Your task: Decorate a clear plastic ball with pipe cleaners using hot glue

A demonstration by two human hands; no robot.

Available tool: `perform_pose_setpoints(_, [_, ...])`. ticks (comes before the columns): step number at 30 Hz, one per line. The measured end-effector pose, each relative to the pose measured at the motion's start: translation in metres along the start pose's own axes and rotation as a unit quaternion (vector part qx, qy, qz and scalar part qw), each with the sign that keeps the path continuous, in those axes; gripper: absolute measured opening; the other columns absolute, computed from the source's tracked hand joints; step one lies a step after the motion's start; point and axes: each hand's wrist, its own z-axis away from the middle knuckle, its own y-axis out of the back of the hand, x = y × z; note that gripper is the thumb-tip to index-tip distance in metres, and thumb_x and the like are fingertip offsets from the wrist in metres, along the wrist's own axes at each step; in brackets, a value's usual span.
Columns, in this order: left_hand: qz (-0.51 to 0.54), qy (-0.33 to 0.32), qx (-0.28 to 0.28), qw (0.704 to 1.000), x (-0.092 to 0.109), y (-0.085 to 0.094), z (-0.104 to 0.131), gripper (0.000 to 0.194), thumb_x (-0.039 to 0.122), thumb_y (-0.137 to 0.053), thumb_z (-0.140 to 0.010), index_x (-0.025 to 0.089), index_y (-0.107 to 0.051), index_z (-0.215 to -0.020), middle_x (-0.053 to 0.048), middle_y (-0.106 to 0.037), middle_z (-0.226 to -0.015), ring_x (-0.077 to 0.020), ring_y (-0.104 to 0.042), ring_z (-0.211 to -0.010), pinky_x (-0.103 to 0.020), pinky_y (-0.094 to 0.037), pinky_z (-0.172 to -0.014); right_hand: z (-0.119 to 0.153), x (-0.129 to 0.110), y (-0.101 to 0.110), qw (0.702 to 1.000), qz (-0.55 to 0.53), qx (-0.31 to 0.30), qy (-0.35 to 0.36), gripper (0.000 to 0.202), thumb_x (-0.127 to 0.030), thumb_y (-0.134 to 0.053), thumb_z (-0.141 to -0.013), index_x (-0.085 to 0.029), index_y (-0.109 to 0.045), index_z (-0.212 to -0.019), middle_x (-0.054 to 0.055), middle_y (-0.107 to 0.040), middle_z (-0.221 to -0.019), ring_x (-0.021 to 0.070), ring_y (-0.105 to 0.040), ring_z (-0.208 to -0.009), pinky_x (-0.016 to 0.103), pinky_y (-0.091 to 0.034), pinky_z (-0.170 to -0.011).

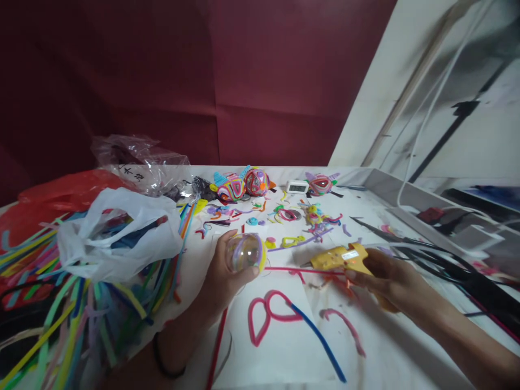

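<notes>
My left hand (223, 271) is wrapped around a clear plastic ball (246, 250) edged with yellow and purple pipe cleaner. In my right hand (379, 276) is a yellow hot glue gun (339, 257), its nozzle aimed left toward the ball but apart from it. A red pipe cleaner (300, 269) runs between the two hands. Below them, on white paper (284, 357), lies a pink pipe cleaner bent into two loops (260, 322), joined to a blue pipe cleaner (319, 330). A loose curved pink pipe cleaner (347, 325) rests to the right.
Pipe cleaners (60, 330) in many colours and a white plastic bag (122, 233) crowd the left. Finished-looking colourful fish figures (231, 187) and a small digital clock (297, 187) stand at the back. Scissors (374, 230) and black cables (439, 265) lie on the right.
</notes>
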Motion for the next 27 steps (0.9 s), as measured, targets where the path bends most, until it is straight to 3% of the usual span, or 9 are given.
perform_pose_setpoints(1, [-0.012, -0.007, 0.004, 1.000, 0.000, 0.000, -0.001, 0.076, 0.024, -0.079, -0.056, 0.024, -0.044, -0.123, -0.008, -0.058, -0.119, -0.0270, -0.057, -0.110, -0.042, -0.045, -0.094, 0.000, -0.008, 0.004, 1.000, -0.005, 0.011, -0.013, 0.049, -0.060, -0.077, -0.060, -0.019, -0.055, -0.075, -0.006, -0.042, -0.056, 0.0101, -0.041, -0.047, 0.022, -0.032, -0.038])
perform_pose_setpoints(3, [-0.030, -0.021, 0.016, 0.999, 0.000, 0.001, -0.004, 0.075, 0.027, -0.079, -0.056, 0.024, -0.045, -0.122, -0.008, -0.058, -0.118, -0.0274, -0.058, -0.110, -0.041, -0.046, -0.093, 0.002, -0.026, 0.013, 1.000, -0.010, 0.016, -0.019, 0.050, -0.059, -0.077, -0.061, -0.022, -0.044, -0.067, -0.009, -0.032, -0.057, 0.0075, -0.031, -0.047, 0.020, -0.025, -0.037])
perform_pose_setpoints(8, [-0.058, -0.028, 0.036, 0.997, -0.002, 0.001, -0.009, 0.078, 0.033, -0.080, -0.052, 0.025, -0.046, -0.122, -0.007, -0.058, -0.118, -0.0280, -0.059, -0.109, -0.040, -0.049, -0.090, 0.003, -0.048, 0.036, 0.996, -0.010, 0.082, 0.020, 0.057, -0.061, -0.075, -0.063, -0.024, -0.032, -0.064, -0.009, -0.029, -0.057, 0.0070, -0.026, -0.046, 0.022, -0.021, -0.039])
perform_pose_setpoints(11, [-0.070, -0.027, 0.037, 0.996, -0.003, 0.001, -0.010, 0.077, 0.036, -0.080, -0.053, 0.026, -0.047, -0.122, -0.007, -0.059, -0.117, -0.0285, -0.058, -0.110, -0.043, -0.048, -0.093, -0.006, -0.031, 0.048, 0.990, 0.090, 0.103, 0.033, 0.050, -0.060, -0.072, -0.068, -0.023, -0.037, -0.066, -0.008, -0.033, -0.057, 0.0082, -0.030, -0.049, 0.024, -0.022, -0.042])
perform_pose_setpoints(14, [-0.073, -0.031, 0.033, 0.996, -0.004, 0.001, -0.010, 0.077, 0.036, -0.080, -0.054, 0.026, -0.046, -0.122, -0.007, -0.059, -0.118, -0.0293, -0.057, -0.114, -0.045, -0.046, -0.096, -0.021, -0.003, 0.053, 0.985, 0.150, 0.081, 0.007, 0.046, -0.062, -0.065, -0.072, -0.023, -0.041, -0.068, -0.006, -0.038, -0.057, 0.0094, -0.034, -0.049, 0.024, -0.024, -0.043])
perform_pose_setpoints(18, [-0.081, -0.034, 0.029, 0.996, -0.005, 0.001, -0.010, 0.077, 0.037, -0.079, -0.055, 0.026, -0.046, -0.123, -0.008, -0.058, -0.119, -0.0305, -0.056, -0.114, -0.048, -0.044, -0.098, -0.043, 0.023, 0.055, 0.984, 0.173, 0.052, -0.004, 0.047, -0.062, -0.068, -0.066, -0.022, -0.042, -0.063, -0.004, -0.045, -0.054, 0.0100, -0.037, -0.048, 0.025, -0.024, -0.043])
perform_pose_setpoints(27, [-0.100, -0.055, 0.042, 0.993, -0.014, 0.003, -0.012, 0.074, 0.040, -0.077, -0.056, 0.026, -0.047, -0.123, -0.007, -0.058, -0.121, -0.0289, -0.057, -0.113, -0.044, -0.045, -0.098, -0.071, 0.040, 0.050, 0.976, 0.216, -0.011, 0.024, 0.034, -0.053, -0.062, -0.071, -0.021, -0.050, -0.067, -0.002, -0.053, -0.053, 0.0125, -0.043, -0.050, 0.026, -0.030, -0.048])
